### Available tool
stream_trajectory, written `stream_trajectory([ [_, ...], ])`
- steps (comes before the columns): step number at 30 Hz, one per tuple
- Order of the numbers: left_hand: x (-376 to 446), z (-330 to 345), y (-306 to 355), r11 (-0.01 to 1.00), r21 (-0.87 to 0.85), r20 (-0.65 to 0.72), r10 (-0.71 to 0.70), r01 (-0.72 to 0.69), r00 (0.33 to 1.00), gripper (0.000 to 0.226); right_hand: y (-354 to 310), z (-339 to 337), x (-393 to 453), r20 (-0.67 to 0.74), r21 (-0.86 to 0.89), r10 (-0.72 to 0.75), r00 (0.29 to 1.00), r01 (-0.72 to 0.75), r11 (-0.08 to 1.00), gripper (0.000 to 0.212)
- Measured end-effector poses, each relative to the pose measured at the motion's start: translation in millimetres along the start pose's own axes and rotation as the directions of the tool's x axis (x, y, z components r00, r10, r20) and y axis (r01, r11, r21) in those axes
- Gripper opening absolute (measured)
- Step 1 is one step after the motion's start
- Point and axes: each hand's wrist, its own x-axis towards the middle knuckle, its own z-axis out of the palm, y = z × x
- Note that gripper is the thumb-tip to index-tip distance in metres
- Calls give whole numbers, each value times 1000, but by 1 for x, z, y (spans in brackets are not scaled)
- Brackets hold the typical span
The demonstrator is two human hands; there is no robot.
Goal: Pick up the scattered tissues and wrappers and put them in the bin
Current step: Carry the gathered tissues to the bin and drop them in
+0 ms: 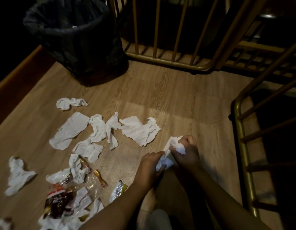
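Left hand and right hand bunch one tissue between them, apparently compacting it for the lined bin standing well beyond the scattered tissues and wrappers.

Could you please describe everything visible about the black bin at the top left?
The bin stands upright on the wood-look floor, beside the gold metal railing. A wrinkled black plastic liner is folded over its rim, and a woven-looking base shows below. Its mouth is open and dark, with a small pale scrap visible inside. No hand touches it.
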Motion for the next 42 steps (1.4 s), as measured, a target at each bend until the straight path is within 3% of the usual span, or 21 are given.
stream_trajectory([
  [2, -4, 0, 0, 1000, 15, 21, -5, 5, 1000, 40, 5, -6, 1, -6, 96, 96, 995, -95, 991, 26],
  [4, -2, 0, -4, 988, 153, -19, -31, 33, 999, 35, 5, -15, 3, -45, 278, 245, 968, -224, 934, 17],
  [5, -1, -3, -1, 994, 111, -27, 2, 1, 1000, 35, 3, -21, 5, -49, 365, 339, 940, -299, 882, 11],
  [7, 5, -3, 8, 963, -186, 5, 201, -196, 980, 38, 3, -28, 10, -76, 487, 440, 895, -352, 799, 8],
  [8, 6, -2, 7, 933, -278, 44, 249, -228, 967, 32, 4, -30, 13, -82, 532, 455, 887, -347, 772, 10],
  [9, 8, -5, 5, 963, -215, 39, 172, -160, 984, 24, 3, -31, 16, -71, 572, 466, 882, -347, 743, 13],
  [11, 4, -15, 1, 999, -37, -135, 12, -17, 991, 21, -5, -31, 21, -21, 663, 483, 875, -349, 662, 19],
  [14, 18, -34, 19, 986, -150, -170, -92, 67, 981, 18, -26, -32, 33, 91, 797, 505, 858, -367, 480, 20],
  [16, 40, -53, 35, 963, -242, -140, -153, 116, 978, 22, -45, -34, 46, 121, 800, 523, 844, -395, 451, 27],
  [20, 85, -100, 41, 959, -233, -168, -202, 160, 965, 34, -89, -36, 73, 90, 810, 454, 887, -330, 485, 32],
  [24, 117, -169, 45, 944, -247, -171, -266, 221, 948, 28, -140, -47, 99, 139, 816, 325, 935, -294, 497, 8],
  [27, 135, -227, 53, 894, -386, -334, -366, 228, 868, 43, -184, -54, 120, 245, 789, 194, 950, -312, 529, 14],
  [30, 146, -280, 55, 862, -475, -451, -411, 177, 792, 52, -231, -57, 141, 267, 753, 112, 957, -279, 596, 16],
  [33, 156, -327, 51, 864, -475, -542, -435, 165, 719, 49, -278, -56, 167, 322, 816, 94, 942, -327, 476, 33],
  [37, 177, -374, 47, 856, -487, -581, -468, 177, 666, 29, -324, -46, 203, 530, 840, 76, 845, -535, 85, 11],
  [39, 188, -393, 43, 834, -522, -571, -498, 179, 653, 26, -346, -41, 219, 550, 830, 64, 833, -554, 67, 17],
  [42, 204, -416, 43, 785, -586, -487, -540, 202, 686, 11, -383, -29, 249, 524, 836, 101, 846, -533, 127, 32],
])
